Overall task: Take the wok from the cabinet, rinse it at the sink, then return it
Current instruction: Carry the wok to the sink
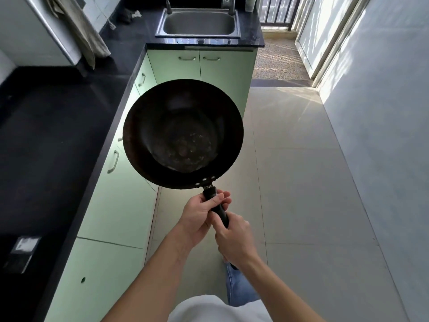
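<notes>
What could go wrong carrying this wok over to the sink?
The left hand and right hand grip only the handle, so the wok could tip. Its rim looks close to the countertop edge and might knock it. The sink looks tight; the wok may strike the faucet.

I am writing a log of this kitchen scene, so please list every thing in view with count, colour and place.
wok: one, black, held in air before the cabinets
sink: one, steel, in the far countertop
taps: seemingly two, steel, behind the sink
countertop: one, black, left and far side
cabinets: several doors, light green, under the countertop
cloth: one, beige, hanging upper left
floor: pale tiles, at right
left hand: one, grips the handle near the wok
right hand: one, grips the handle's end
</notes>
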Available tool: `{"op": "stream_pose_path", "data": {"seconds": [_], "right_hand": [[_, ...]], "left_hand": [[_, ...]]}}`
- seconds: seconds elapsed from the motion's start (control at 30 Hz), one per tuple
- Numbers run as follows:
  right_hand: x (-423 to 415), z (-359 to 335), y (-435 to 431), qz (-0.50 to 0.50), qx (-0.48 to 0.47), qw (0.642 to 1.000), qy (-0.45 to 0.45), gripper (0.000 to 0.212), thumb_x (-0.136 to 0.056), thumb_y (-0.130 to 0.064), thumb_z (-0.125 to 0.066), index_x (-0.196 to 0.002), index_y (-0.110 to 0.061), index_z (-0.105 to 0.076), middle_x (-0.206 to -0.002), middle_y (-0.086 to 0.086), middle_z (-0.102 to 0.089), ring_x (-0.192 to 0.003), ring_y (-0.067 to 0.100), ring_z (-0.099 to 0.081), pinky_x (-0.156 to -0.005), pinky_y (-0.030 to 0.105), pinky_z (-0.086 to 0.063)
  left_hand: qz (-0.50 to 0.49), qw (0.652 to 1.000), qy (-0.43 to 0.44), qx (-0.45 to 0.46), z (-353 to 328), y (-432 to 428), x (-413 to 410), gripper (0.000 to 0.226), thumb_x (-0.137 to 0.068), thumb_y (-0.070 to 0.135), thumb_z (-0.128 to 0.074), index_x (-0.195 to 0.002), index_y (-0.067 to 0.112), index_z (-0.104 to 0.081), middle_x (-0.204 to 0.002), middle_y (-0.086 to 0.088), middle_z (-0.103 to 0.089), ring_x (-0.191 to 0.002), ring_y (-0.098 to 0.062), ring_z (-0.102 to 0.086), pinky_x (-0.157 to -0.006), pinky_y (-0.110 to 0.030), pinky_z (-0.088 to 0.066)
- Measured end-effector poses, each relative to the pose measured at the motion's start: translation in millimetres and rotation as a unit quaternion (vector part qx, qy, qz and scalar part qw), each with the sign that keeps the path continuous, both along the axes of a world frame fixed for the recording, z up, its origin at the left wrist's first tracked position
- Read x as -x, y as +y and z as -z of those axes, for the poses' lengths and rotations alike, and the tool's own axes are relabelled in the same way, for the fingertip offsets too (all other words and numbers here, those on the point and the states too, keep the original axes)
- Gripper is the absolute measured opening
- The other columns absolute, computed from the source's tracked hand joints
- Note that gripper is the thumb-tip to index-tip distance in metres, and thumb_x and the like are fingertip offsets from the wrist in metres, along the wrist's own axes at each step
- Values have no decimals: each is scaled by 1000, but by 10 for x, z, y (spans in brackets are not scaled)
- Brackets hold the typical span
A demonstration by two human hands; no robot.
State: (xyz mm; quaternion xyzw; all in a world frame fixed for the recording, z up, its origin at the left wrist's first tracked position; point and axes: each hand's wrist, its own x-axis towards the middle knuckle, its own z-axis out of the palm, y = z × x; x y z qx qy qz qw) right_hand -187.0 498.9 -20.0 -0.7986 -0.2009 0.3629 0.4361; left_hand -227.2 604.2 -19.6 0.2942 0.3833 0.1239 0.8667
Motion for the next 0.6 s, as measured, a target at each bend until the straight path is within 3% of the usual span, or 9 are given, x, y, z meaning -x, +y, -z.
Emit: {"op": "stream_pose_path", "data": {"seconds": [0.13, 0.4, 0.6], "right_hand": [[-603, 55, 478, -11, -11, 1000, 18, 45, -96, -41, -55, -76, -1, -60, -58, 10, -59, -42, 20, -51, -40, 41, -49], [-1988, -77, 1410, -31, -26, 998, 37, 47, -95, -39, -55, -77, 5, -57, -57, 11, -56, -37, 24, -51, -34, 38, -49], [-2591, -149, 1931, -33, -32, 996, 70, 40, -95, -36, -55, -69, -4, -54, -56, 9, -53, -39, 21, -48, -35, 31, -45]], "left_hand": [[-21, 1000, -1, -2, 15, 462, -567, 23, -94, -2, -56, -116, -9, -56, -99, -14, -70, -83, -17, -71, -73, -22, -58], [-44, 999, 3, -27, -118, 1361, -1891, 23, -94, 1, -57, -115, -7, -57, -101, -12, -70, -87, -17, -69, -75, -22, -57], [-60, 998, 14, -33, -193, 1864, -2483, 18, -93, 2, -59, -110, -4, -60, -102, -12, -71, -89, -17, -70, -77, -23, -57]]}}
